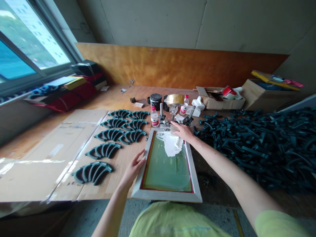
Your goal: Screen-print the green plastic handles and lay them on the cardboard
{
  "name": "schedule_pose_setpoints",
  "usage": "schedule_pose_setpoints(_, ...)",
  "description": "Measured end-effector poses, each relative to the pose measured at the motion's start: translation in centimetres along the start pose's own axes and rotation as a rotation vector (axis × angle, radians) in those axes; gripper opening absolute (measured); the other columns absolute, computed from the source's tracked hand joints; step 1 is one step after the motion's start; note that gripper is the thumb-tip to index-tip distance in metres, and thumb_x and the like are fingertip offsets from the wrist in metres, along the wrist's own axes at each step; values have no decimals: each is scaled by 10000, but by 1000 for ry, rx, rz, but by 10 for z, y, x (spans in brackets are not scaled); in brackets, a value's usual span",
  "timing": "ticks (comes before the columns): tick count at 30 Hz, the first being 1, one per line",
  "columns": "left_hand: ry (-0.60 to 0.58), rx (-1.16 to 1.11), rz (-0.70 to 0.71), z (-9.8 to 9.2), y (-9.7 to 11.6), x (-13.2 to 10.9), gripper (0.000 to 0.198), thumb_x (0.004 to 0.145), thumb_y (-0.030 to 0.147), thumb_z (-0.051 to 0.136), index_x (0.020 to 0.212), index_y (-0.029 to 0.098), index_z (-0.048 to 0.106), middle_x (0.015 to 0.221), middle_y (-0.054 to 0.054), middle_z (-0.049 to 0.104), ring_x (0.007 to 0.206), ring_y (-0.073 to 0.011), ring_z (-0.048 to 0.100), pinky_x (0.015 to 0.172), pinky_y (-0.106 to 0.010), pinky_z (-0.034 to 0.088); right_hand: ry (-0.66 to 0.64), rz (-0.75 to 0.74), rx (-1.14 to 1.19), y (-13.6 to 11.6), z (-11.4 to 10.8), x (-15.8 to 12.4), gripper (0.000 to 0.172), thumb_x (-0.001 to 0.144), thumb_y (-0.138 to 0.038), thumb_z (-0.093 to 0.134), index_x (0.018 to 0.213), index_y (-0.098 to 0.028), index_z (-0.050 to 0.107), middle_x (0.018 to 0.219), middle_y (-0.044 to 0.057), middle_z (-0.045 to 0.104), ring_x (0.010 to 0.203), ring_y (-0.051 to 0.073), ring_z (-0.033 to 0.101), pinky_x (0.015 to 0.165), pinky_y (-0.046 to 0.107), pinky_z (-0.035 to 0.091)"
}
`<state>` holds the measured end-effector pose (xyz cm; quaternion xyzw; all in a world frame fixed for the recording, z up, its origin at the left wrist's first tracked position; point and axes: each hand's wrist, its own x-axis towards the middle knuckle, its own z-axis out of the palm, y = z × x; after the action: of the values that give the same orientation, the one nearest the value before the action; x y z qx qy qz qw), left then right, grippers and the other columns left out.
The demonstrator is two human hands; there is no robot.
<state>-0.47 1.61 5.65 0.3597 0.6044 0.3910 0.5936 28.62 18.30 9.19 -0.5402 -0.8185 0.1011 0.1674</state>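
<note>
A screen frame [197, 184] with a silver metal border and green mesh lies flat in front of me. White paste [172, 144] is spread over the upper part of its mesh. At the frame's left edge is my left hand [133, 166], its fingers apart and holding nothing, close to or touching the metal. My right hand [184, 131] is closed on a pale, translucent squeegee [174, 130] at the frame's top end, over the paste. Metal clamps [165, 122] stand just behind the frame.
Fanned rows of dark green curved parts [103, 150] lie on cardboard [74, 131] at left. A large heap of similar parts [247, 141] covers the right. Behind the frame are bottles [154, 118], a black tub [156, 100], tape [175, 99] and boxes [222, 104].
</note>
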Motion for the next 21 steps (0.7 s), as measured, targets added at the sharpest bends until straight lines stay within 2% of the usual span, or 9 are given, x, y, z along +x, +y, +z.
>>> schedule_pose_setpoints(4, 18, 9, 107, -2, 49, -2, 622, 767, 697, 560, 1127, 205, 684, 1006, -60, 723, 879, -246, 675, 707, -318, 547, 175, 156, -59, 29, -18, 7, 525, 883, -370, 617, 1379, -241, 504, 1072, 88, 687, 902, 232, 629, 789, 321, 451)
schedule_pose_setpoints(6, 40, -67, 242, 4, 75, 7, 629, 805, 716, 478, 1089, 194, 685, 1016, -68, 718, 877, -246, 677, 723, -341, 557, 247, 289, -27, 47, -16, -11, 390, 927, -367, 532, 1276, -198, 572, 969, 82, 699, 841, 221, 624, 750, 312, 445)
schedule_pose_setpoints(8, 43, -172, 362, 13, 102, 19, 618, 828, 691, 466, 1102, 171, 657, 990, -78, 715, 874, -240, 682, 726, -358, 567, 216, 388, 19, 59, -3, -37, 286, 930, -362, 511, 1106, -174, 636, 851, 64, 692, 770, 205, 613, 705, 293, 438)
schedule_pose_setpoints(10, 38, -234, 415, 22, 127, 31, 592, 835, 664, 484, 1066, 141, 639, 906, -82, 712, 845, -226, 687, 687, -340, 569, 103, 334, 82, 61, 20, -64, 247, 903, -383, 556, 1002, -175, 644, 835, 52, 680, 760, 192, 608, 694, 280, 437)
schedule_pose_setpoints(13, 81, -293, 443, 31, 143, 41, 583, 834, 673, 478, 1013, 136, 619, 794, -71, 697, 780, -194, 683, 632, -287, 551, -42, 73, 114, 49, 52, -91, 333, 825, -379, 680, 1097, -198, 618, 1013, 59, 664, 918, 201, 601, 788, 297, 447)
schedule_pose_setpoints(15, 154, -331, 469, 39, 128, 38, 569, 836, 670, 485, 1086, 170, 591, 845, -57, 701, 772, -165, 674, 639, -266, 540, -82, -16, 66, 34, 61, -98, 327, 800, -309, 717, 1100, -217, 625, 1058, 53, 637, 990, 204, 573, 848, 316, 437)
schedule_pose_setpoints(17, 128, -292, 345, 52, 92, 29, 575, 817, 670, 523, 1133, 193, 577, 903, -59, 707, 763, -159, 667, 628, -263, 532, -74, -23, 28, 12, 59, -100, 178, 823, -253, 693, 992, -214, 654, 994, 45, 620, 967, 197, 561, 851, 320, 437)
schedule_pose_setpoints(20, -161, -133, -111, 78, 22, 8, 685, 753, 733, 544, 1122, 159, 610, 939, -120, 721, 777, -224, 682, 574, -307, 528, 3, -68, 30, -34, 50, -110, 74, 859, -261, 660, 901, -200, 665, 919, 59, 606, 934, 206, 551, 837, 329, 445)
schedule_pose_setpoints(21, -209, -131, -191, 84, 1, 2, 700, 745, 748, 534, 1111, 158, 616, 930, -124, 721, 790, -235, 686, 572, -310, 525, 10, -125, 51, -50, 48, -115, 90, 867, -281, 652, 903, -200, 671, 916, 67, 612, 941, 213, 553, 844, 335, 446)
